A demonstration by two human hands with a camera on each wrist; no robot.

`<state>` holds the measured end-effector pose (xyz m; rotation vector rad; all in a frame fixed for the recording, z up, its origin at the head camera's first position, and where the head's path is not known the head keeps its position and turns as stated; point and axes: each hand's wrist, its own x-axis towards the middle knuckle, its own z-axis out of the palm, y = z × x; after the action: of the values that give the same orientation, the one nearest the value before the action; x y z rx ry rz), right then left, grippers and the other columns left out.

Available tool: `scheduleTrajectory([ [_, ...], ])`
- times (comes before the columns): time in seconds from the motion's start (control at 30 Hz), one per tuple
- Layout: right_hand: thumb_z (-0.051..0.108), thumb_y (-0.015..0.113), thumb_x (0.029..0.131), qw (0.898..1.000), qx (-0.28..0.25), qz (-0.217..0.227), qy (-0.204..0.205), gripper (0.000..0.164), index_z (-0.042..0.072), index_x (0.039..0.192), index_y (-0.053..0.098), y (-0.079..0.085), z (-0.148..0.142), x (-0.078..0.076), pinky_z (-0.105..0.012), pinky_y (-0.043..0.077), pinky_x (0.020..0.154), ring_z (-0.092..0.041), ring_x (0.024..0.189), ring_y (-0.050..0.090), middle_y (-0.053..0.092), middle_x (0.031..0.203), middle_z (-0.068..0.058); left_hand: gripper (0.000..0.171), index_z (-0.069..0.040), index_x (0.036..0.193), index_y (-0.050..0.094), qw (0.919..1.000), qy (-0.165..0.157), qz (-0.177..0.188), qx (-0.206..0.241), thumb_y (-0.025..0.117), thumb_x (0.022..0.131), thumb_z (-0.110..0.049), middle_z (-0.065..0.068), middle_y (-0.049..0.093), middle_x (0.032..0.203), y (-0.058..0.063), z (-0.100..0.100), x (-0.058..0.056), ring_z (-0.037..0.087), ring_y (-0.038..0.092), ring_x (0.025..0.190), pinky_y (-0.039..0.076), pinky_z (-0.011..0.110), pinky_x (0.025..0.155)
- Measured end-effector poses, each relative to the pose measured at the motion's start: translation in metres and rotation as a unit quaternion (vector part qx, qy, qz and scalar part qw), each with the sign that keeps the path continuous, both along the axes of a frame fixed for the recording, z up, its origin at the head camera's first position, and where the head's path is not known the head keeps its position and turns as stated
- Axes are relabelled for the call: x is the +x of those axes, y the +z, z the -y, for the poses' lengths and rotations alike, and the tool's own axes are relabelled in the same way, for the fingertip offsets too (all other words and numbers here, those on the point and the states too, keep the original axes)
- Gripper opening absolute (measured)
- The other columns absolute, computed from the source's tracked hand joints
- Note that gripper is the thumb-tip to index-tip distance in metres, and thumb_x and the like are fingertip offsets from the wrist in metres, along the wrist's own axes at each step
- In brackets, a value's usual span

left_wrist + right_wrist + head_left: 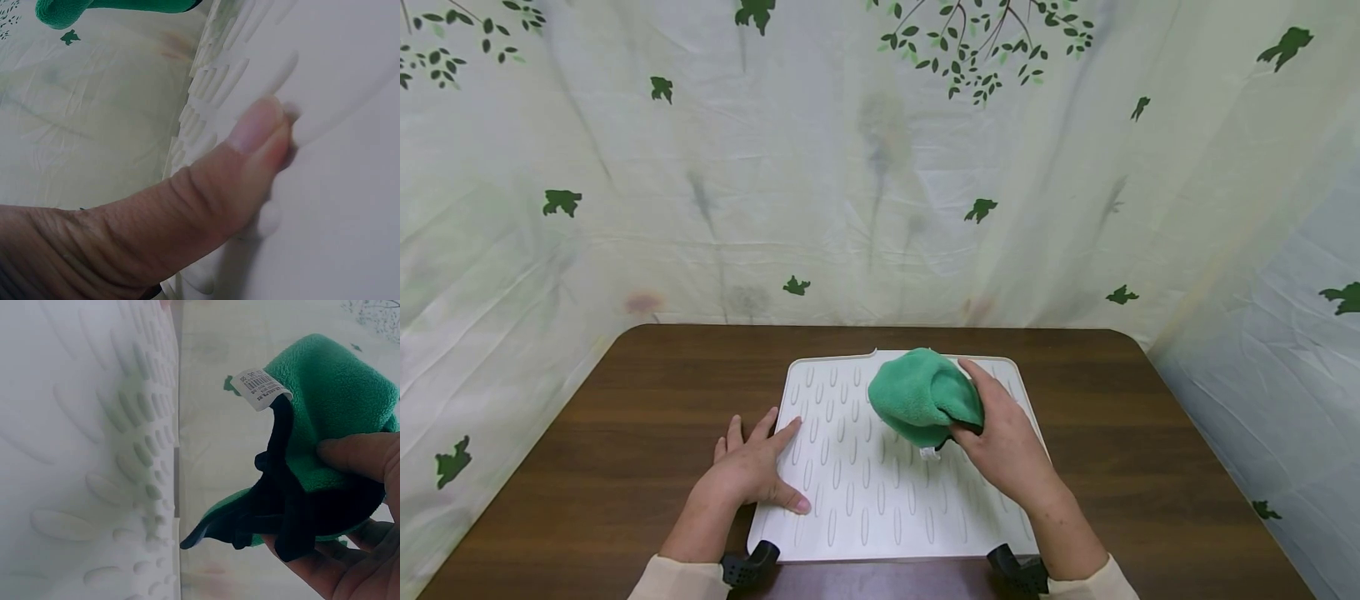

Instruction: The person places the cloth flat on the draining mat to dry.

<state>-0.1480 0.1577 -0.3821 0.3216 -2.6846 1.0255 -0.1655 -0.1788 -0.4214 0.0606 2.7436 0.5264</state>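
A white mat (850,517) with rows of raised oval ridges lies on the table. My left hand (752,467) rests on its left edge, fingers spread; in the left wrist view the thumb (212,181) presses on the ridged surface. My right hand (1011,442) grips a bunched green cloth (917,396) above the upper right part of the mat. In the right wrist view the thumb lies on the cloth (331,406) with fingers beneath it. Dark edging and a white barcode label (261,389) hang from the cloth, apart from the mat.
The dark brown wooden table (647,417) has rounded far corners. Behind it hangs a pale curtain (820,167) printed with leaves and branches, and it continues down the right side. A black wrist device (751,565) is worn on each arm by the cream sleeves.
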Motion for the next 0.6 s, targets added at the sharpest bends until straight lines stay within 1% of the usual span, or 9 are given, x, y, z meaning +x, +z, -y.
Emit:
scheduleTrajectory([
  [0.4, 0.004, 0.083, 0.082, 1.000, 0.004, 0.000, 0.005, 0.087, 0.014, 0.156, 0.038, -0.0014, 0.0014, 0.0006, -0.059, 0.051, 0.104, -0.039, 0.134, 0.056, 0.055, 0.149, -0.016, 0.134, -0.020, 0.160, 0.037, 1.0000, 0.002, -0.002, 0.001, 0.099, 0.046, -0.052, 0.022, 0.014, 0.170, -0.0008, -0.0008, 0.0005, 0.065, -0.005, 0.149, 0.007, 0.080, 0.115],
  [0.6, 0.002, 0.083, 0.081, 1.000, 0.009, -0.017, 0.010, 0.086, 0.014, 0.155, 0.040, -0.0048, 0.0035, -0.0004, -0.058, 0.051, 0.104, -0.038, 0.133, 0.057, 0.056, 0.147, -0.017, 0.134, -0.020, 0.159, 0.038, 1.0000, 0.002, -0.004, -0.004, 0.099, 0.045, -0.053, 0.022, 0.014, 0.170, -0.0015, -0.0011, 0.0002, 0.065, -0.005, 0.149, 0.008, 0.080, 0.116],
])
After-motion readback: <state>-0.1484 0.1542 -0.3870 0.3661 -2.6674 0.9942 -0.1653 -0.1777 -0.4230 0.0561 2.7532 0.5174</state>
